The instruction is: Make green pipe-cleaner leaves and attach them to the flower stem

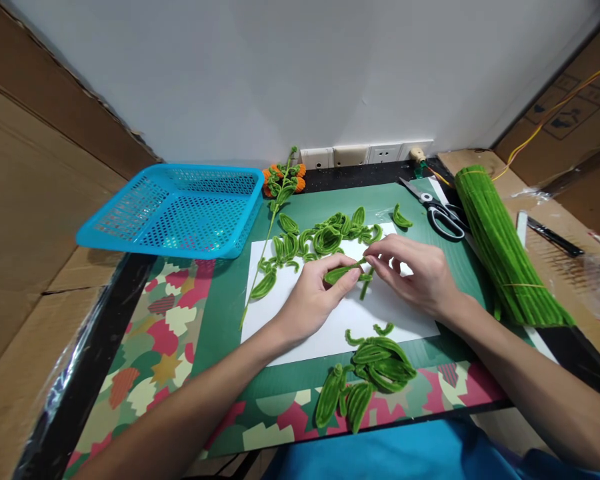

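Observation:
Over the white paper [295, 340], my left hand [317, 290] pinches a green pipe-cleaner leaf [336, 275] between thumb and fingers. Fingertips of my right hand [410, 267] are closed at the leaf's narrow tip, where a short green stem [366, 285] points down. Beyond both hands lies a cluster of fuzzy green leaves and curls [327, 237]. Closer to me, a second pile of green leaves [383, 363] rests on the patterned mat edge. To the left, a long green stem with leaves and orange flowers [284, 193] lies across the paper's edge.
A blue plastic basket [200, 207] stands at the back left. Scissors [437, 213] lie at the back right, beside a thick bundle of green pipe cleaners [510, 253]. A black pen-like tool [555, 237] is on the cardboard further right. Wall sockets [385, 154] line the back.

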Demonstrator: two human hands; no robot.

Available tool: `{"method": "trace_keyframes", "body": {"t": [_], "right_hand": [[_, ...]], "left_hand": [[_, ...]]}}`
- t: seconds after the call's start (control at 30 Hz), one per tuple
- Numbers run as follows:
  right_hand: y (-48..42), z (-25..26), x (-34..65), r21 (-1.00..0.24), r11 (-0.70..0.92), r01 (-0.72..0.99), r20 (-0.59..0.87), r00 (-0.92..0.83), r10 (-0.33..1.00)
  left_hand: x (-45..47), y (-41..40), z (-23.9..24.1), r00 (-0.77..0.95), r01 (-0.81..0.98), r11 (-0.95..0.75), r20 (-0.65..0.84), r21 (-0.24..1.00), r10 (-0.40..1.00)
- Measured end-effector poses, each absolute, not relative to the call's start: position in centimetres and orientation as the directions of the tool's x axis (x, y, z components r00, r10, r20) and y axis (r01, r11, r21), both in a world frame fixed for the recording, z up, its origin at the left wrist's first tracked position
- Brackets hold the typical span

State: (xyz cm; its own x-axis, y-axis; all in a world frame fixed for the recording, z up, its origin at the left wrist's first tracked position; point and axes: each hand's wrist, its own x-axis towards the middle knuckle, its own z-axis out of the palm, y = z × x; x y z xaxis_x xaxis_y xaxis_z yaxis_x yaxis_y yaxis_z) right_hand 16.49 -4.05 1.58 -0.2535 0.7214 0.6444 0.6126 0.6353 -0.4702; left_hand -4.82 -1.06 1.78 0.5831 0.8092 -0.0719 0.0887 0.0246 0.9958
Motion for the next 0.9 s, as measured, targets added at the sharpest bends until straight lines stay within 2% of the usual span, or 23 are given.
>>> {"method": "trace_keyframes", "body": {"t": [0.47,0.57,0.67,0.77,0.9], "right_hand": [[-4.26,2.01,16.35,-0.555,0.583,0.593,0.594,-0.207,0.777],[-4.21,1.86,16.45,-0.578,0.536,0.615,0.544,-0.199,0.815],[-4.19,1.85,16.32,-0.702,0.417,0.576,0.396,-0.17,0.902],[-4.27,1.94,15.98,-0.855,0.3,0.423,0.26,-0.15,0.954],[-4.33,1.83,15.61,-0.932,0.231,0.279,0.204,-0.122,0.971]], "left_hand": [[-4.69,-0.97,1.5,0.551,0.058,0.003,-0.035,0.998,0.834],[-4.64,-0.85,1.34,0.529,0.039,0.007,-0.027,0.999,0.848],[-4.61,-0.75,1.11,0.506,0.017,0.004,-0.012,1.0,0.862],[-4.59,-0.69,0.97,0.474,-0.002,-0.019,0.017,1.0,0.881],[-4.56,-0.72,0.89,0.446,-0.012,-0.043,0.044,0.999,0.894]]}}
